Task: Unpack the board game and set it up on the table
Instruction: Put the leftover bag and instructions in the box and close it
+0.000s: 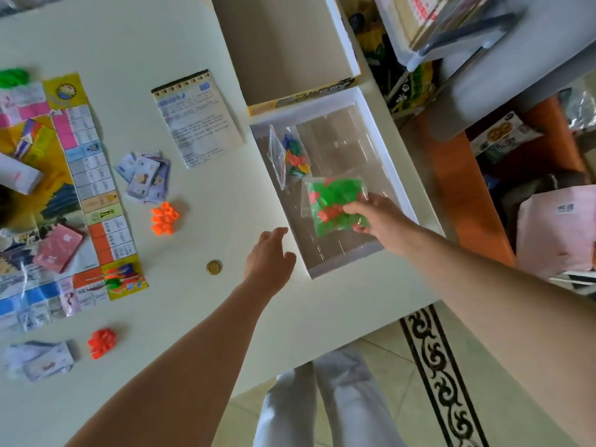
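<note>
The pale counter [225,204] carries everything I see from my feed, and I place it all against the white box tray [383,150] near the counter's right edge. Far to the left of the box tray lies the unfolded game board [58,195], with a pink card deck [58,248] resting on it. Touching the tray's far end stands the upturned box lid [283,50]; I see nothing in it. The box tray itself holds a clear plastic insert, and two bags lie in that. My right hand [377,217] reaches into the tray's near half and grips the bag of green and red pieces [335,201], fingers curled over its near edge. My left hand [269,256] hovers just left of the tray's near corner, fingers relaxed and spread, holding nothing. Left of the tray's far half lies the instruction sheet [198,119]. In the tray's far left part sits a small zip bag of coloured pawns [292,154]. Further left of the tray are a loose stack of paper money [146,179], an orange cluster of pieces [164,217], a red cluster [101,343] nearer me, and a coin [214,267].
</note>
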{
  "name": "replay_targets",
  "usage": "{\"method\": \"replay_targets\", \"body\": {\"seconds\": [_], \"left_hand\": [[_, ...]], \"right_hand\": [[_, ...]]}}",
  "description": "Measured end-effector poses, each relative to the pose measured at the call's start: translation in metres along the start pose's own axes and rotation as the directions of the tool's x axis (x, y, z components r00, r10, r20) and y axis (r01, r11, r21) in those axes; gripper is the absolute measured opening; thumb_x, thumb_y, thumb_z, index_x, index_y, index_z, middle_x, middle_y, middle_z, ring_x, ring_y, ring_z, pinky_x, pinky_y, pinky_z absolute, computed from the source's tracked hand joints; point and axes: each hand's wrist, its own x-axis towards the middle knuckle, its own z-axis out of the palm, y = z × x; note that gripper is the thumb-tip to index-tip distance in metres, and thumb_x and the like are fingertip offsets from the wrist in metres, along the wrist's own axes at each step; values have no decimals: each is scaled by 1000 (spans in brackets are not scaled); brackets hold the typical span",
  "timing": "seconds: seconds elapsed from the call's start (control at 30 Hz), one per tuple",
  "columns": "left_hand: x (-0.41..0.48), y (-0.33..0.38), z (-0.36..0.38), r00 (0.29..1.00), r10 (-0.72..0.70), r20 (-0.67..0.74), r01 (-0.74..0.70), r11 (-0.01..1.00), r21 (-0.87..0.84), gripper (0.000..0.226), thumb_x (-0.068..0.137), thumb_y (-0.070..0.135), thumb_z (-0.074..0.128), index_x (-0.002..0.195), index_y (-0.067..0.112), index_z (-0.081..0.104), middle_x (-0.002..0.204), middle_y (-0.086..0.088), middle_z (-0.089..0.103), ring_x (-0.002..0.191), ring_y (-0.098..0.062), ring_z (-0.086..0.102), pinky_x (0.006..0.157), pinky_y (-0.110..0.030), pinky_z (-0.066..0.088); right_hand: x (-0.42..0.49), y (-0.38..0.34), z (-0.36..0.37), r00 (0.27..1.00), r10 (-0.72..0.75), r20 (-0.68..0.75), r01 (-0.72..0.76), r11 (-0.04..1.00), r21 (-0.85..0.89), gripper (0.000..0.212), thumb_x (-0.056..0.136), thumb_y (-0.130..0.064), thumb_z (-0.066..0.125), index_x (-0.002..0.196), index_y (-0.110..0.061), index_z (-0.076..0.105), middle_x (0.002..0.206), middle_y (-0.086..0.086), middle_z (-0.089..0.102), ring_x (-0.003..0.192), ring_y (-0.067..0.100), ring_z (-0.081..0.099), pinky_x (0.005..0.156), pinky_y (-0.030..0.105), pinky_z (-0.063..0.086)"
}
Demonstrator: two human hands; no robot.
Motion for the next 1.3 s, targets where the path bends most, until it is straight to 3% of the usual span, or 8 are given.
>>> {"method": "replay_targets", "body": {"seconds": [0.17, 0.27, 0.43, 0.53, 0.87, 1.0, 1.13, 1.3], "left_hand": [[31, 5, -21, 994, -15, -113, 7, 997, -72, 56, 91, 13, 50, 144, 17, 34, 142, -9, 42, 115, -29, 55, 91, -38, 46], [51, 14, -30, 981, -30, -191, 15, 997, -80, 60, 89, 10, 52, 145, 13, 30, 143, -10, 37, 120, -30, 49, 91, -38, 43], [78, 29, -37, 958, 66, -280, -69, 998, -2, 76, 88, 11, 52, 153, 23, 14, 158, 0, 13, 138, -24, 27, 106, -38, 35], [93, 34, -35, 984, 37, -176, -28, 998, 51, 80, 89, 13, 52, 154, 24, 7, 161, 7, 6, 145, -21, 15, 112, -39, 27], [98, 35, -41, 993, -13, -114, 22, 997, 78, 75, 88, 22, 55, 152, 28, 16, 147, -3, 18, 134, -26, 23, 104, -39, 34], [86, 14, -53, 989, -61, -138, 49, 995, -89, 54, 92, 18, 52, 144, 24, 38, 138, -8, 38, 124, -27, 44, 99, -38, 40], [68, -32, -67, 971, -155, -182, 127, 979, -160, 39, 89, 15, 52, 127, 20, 57, 126, -9, 53, 115, -26, 53, 97, -35, 44], [70, -90, -108, 906, -299, -299, 236, 944, -230, 35, 86, 11, 54, 119, 16, 63, 121, -10, 58, 110, -28, 55, 92, -32, 42]], "right_hand": [[63, -60, 45, 983, -135, -123, 127, 989, -70, 45, 79, -18, 76, 110, -13, 43, 103, 1, 55, 83, 13, 57, 63, 20, 50], [99, -64, 60, 975, -198, -100, 165, 949, -269, 50, 83, -19, 72, 116, -13, 34, 116, 4, 47, 102, 18, 51, 84, 32, 49], [115, -53, 66, 799, -600, -42, 352, 523, -776, 85, 74, -12, 75, 143, 0, 27, 133, 20, 40, 121, 34, 42, 102, 46, 38], [110, -46, 62, 696, -713, 85, 458, 349, -818, 66, 70, -11, 74, 128, -10, 46, 126, 17, 48, 113, 36, 47, 90, 51, 44], [107, -53, 57, 774, -555, 304, 415, 83, -906, 53, 87, -22, 62, 137, -13, 47, 147, 11, 36, 134, 30, 35, 105, 45, 33], [101, -71, 65, 733, -647, 212, 391, 145, -909, 36, 76, -26, 62, 109, -12, 63, 126, 13, 49, 116, 32, 44, 91, 41, 34], [93, -76, 100, 654, -721, 231, 601, 309, -737, 25, 75, -11, 54, 99, -4, 59, 103, 13, 53, 95, 29, 52, 78, 35, 41], [97, -73, 172, 744, -489, 456, 648, 365, -668, 41, 82, -7, 60, 122, -6, 54, 129, 11, 47, 116, 27, 50, 96, 41, 43]]}}
